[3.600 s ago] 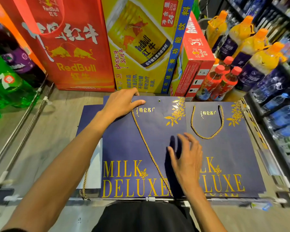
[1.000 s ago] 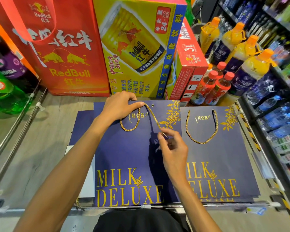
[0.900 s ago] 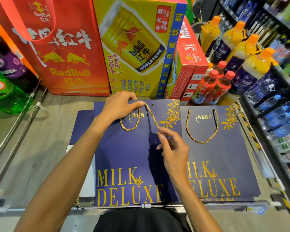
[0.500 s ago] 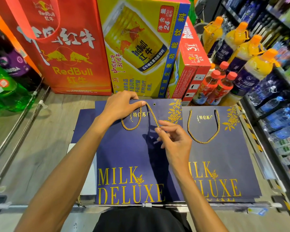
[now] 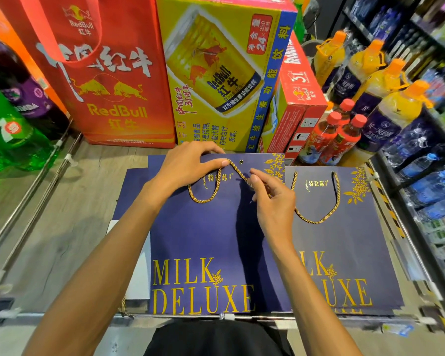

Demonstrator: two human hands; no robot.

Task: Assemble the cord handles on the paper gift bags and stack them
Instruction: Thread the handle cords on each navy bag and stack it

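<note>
A flat navy "MILK DELUXE" gift bag [image 5: 203, 235] lies in front of me on a wooden shelf. Its gold cord [image 5: 211, 196] loops down from the upper left and rises toward the open right eyelet [image 5: 241, 162]. My left hand [image 5: 188, 165] grips the bag's top edge, its thumb pressing the cord. My right hand [image 5: 270, 199] pinches the cord's free end just below that eyelet. To the right lies a stack of navy bags [image 5: 344, 247]; the top one has its gold cord handle [image 5: 316, 201] fitted in both holes.
Red Bull carton [image 5: 216, 73] and a red Red Bull bag [image 5: 100, 73] stand right behind the bags. Red-capped bottles [image 5: 337, 134] and orange juice bottles [image 5: 385, 93] crowd the back right. Green soda bottles [image 5: 8, 134] stand left. More flat navy bags [image 5: 134, 191] lie under the left one.
My right hand has lifted the cord's free end from mid-bag up toward the right eyelet, shortening the loop. My left hand has stayed at the bag's top edge.
</note>
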